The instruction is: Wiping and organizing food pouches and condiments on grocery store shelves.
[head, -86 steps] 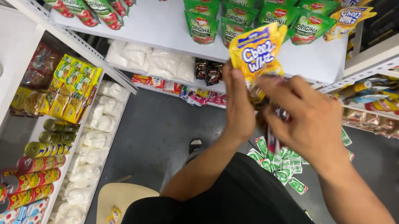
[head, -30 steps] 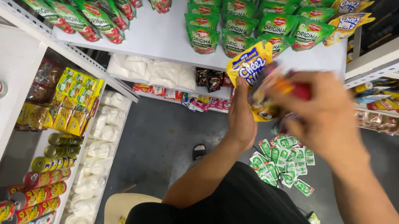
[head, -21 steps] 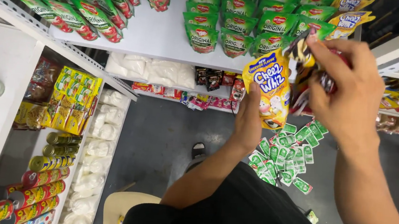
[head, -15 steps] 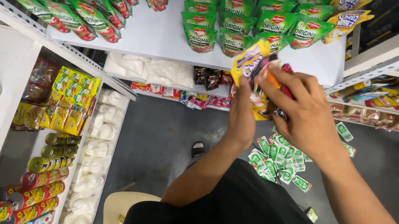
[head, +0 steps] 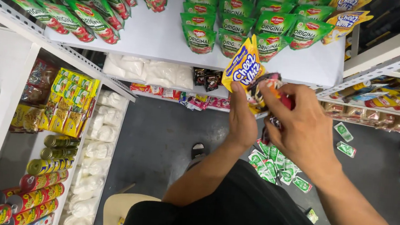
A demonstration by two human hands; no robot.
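Yellow snack pouch [head: 244,69], held just above centre of the frame in front of the white shelf [head: 168,36]: your left hand [head: 242,120] pinches its lower edge while your right hand [head: 301,127] clasps a bundle of small packets against it. It looks light, soft and crinkly, so you'd best grip the sealed edges, not the slippery middle

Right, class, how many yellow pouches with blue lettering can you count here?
3 yellow pouches: one pinched by the left hand, two on the white shelf, far right. The right hand may hide more.
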